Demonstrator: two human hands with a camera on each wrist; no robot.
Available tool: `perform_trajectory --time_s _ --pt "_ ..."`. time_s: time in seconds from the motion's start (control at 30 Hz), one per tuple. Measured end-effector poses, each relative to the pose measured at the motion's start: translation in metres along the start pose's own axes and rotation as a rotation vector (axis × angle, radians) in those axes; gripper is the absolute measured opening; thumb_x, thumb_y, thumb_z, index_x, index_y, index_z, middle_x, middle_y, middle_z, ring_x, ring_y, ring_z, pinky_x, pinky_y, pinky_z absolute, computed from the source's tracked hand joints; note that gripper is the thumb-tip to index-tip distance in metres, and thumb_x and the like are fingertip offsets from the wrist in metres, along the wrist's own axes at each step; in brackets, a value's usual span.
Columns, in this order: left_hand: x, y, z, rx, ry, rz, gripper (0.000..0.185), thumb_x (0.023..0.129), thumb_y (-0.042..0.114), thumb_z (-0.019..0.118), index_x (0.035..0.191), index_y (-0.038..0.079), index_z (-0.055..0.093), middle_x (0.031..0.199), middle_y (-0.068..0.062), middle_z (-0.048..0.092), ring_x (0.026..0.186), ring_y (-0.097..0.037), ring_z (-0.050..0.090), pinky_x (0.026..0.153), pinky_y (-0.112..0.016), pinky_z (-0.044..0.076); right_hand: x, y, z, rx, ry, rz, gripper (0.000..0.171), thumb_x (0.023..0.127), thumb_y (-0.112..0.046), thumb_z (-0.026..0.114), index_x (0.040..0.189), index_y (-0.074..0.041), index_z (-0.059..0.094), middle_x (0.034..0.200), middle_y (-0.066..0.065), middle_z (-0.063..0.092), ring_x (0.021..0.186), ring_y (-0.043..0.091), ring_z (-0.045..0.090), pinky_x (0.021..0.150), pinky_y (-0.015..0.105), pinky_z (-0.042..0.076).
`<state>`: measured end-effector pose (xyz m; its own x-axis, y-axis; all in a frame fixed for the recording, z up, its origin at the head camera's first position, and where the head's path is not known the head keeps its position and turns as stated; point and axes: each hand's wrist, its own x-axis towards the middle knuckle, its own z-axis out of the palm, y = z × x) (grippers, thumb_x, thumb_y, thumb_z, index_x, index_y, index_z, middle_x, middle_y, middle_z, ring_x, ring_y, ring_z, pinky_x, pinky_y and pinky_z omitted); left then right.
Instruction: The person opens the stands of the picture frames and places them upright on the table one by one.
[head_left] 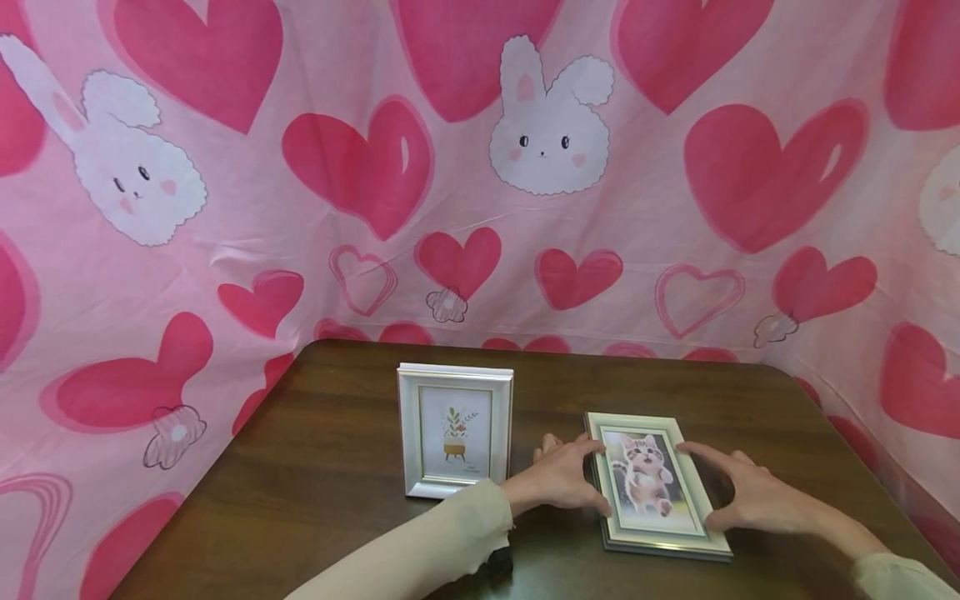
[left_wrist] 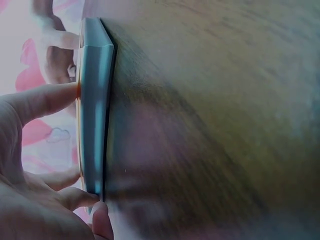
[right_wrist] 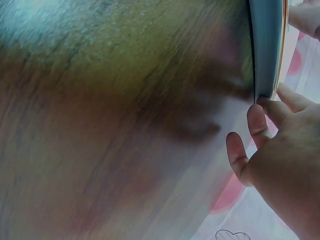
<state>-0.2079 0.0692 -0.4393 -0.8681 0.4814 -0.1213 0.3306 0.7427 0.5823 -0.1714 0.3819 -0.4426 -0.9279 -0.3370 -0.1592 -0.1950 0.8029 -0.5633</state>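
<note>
Cat frame [head_left: 654, 493] lies flat, face up, on the counter [head_left: 322, 467], near the front edge. Picture shows a kitten; border is pale grey-green.

Left hand [head_left: 561, 479] is on the cat frame's left long edge, fingers curled onto the border. In the left wrist view the fingers [left_wrist: 42, 100] touch the frame's face and the thumb sits at its lower edge, so it grips the frame [left_wrist: 95, 115] there.

Right hand [head_left: 753, 496] is on the cat frame's right long edge, fingers spread, index reaching to the upper right corner, thumb at the lower right. In the right wrist view the fingertips [right_wrist: 260, 117] touch the frame's edge [right_wrist: 267, 45]; a light grip, frame still flat on the wood.

Plant frame [head_left: 455, 430], white, stands upright just left of the cat frame, beyond the left forearm, facing the person. Not touching the cat frame.

Cream sleeve [head_left: 435, 546] covers the left arm. Pink heart-and-bunny cloth [head_left: 480, 167] hangs behind and to both sides of the cat frame.
</note>
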Motion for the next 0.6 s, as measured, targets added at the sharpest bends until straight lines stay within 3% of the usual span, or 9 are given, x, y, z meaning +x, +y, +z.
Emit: perform_trajectory --time_s 0.2,0.6 --pt "-0.0008 0.0012 0.0001 -0.016 0.005 -0.005 0.081 0.066 0.036 0.099 0.140 0.029 0.066 0.161 0.007 0.047 0.105 -0.018 0.038 0.080 -0.031 0.032 -0.0006 -0.0009 0.0007 -0.032 0.025 -0.015 0.099 0.071 -0.034 0.089 0.157 -0.015 0.043 0.120 0.012 0.055 0.098 0.026 0.045 0.074 0.048 0.044" --pt "-0.0004 0.0015 0.0020 -0.011 0.010 -0.004 0.081 0.066 0.036 0.099 0.140 0.029 0.065 0.161 0.005 0.047 0.105 -0.018 0.039 0.081 -0.032 0.033 -0.0002 -0.0008 0.0015 -0.026 0.036 -0.013 0.100 0.069 -0.031 0.089 0.156 -0.014 0.044 0.113 0.012 0.054 0.094 0.026 0.045 0.073 0.047 0.043"
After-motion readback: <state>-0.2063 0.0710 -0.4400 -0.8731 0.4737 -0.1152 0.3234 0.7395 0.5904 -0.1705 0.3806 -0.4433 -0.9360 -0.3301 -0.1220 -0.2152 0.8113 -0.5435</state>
